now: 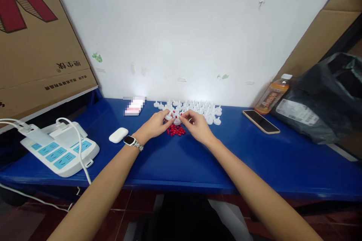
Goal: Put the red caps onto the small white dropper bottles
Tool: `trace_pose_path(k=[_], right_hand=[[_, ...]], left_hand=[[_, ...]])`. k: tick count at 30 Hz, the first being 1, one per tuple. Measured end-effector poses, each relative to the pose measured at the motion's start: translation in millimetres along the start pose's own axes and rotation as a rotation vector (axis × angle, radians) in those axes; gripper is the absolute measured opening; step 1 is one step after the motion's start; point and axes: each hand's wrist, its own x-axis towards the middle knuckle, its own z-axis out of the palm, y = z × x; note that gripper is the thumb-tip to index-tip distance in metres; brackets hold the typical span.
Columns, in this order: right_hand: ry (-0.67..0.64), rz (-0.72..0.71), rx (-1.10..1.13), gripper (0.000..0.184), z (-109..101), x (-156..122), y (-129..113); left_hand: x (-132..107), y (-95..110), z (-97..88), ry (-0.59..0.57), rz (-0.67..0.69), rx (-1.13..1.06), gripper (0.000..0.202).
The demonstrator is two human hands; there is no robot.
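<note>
Both my forearms come up bare from the lower corners of the view and slant inward over the blue table (pixel 195 162), so that my hands meet almost fingertip to fingertip near the wall (pixel 181 37). My left hand (pixel 154 125) reaches in with its back turned up, the wrist nearly in line with the forearm, the thumb stretched out below and the fingers arched above — between them I have a small white piece (pixel 169 116) clamped. A watch (pixel 130 141) and a chain bracelet (pixel 138 145) circle that wrist. My right hand (pixel 197 125) bends in from the other side, knuckles raised and fingers curled, thumb and forefinger drawn close together beside a tiny red piece (pixel 181 114); whether they pinch it or only touch it, I cannot tell. More red bits show between my two hands, on white pieces there. Just below my fingertips lies a loose heap of red pieces (pixel 176 130) on the table, and behind my hands a cluster of white pieces (pixel 210 111) stands along the foot of the wall, spouts up. Well to the right of my right hand lies a phone (pixel 261 121); near my left wrist — just beyond the watch — sits a white case (pixel 118 135).
</note>
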Motion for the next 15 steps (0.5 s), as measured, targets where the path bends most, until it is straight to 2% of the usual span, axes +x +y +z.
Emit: trace_pose_path(k=[3,6,15], right_hand=[[0.198,0.048,0.187,0.025,10.7,5.5,4.4],[0.309,0.047,0.236,0.026,21.5,5.7,3.5],[0.336,-0.009,0.174,0.022,28.2,-1.9,-2.9]], left_hand=[[-0.1,9.4,6.6,-0.042,0.054,0.042,0.027],[-0.2,18.4,13.1,-0.087,0.084,0.081,0.025],[-1.2,27.8,14.7,-0.101,0.068,0.096,0.025]])
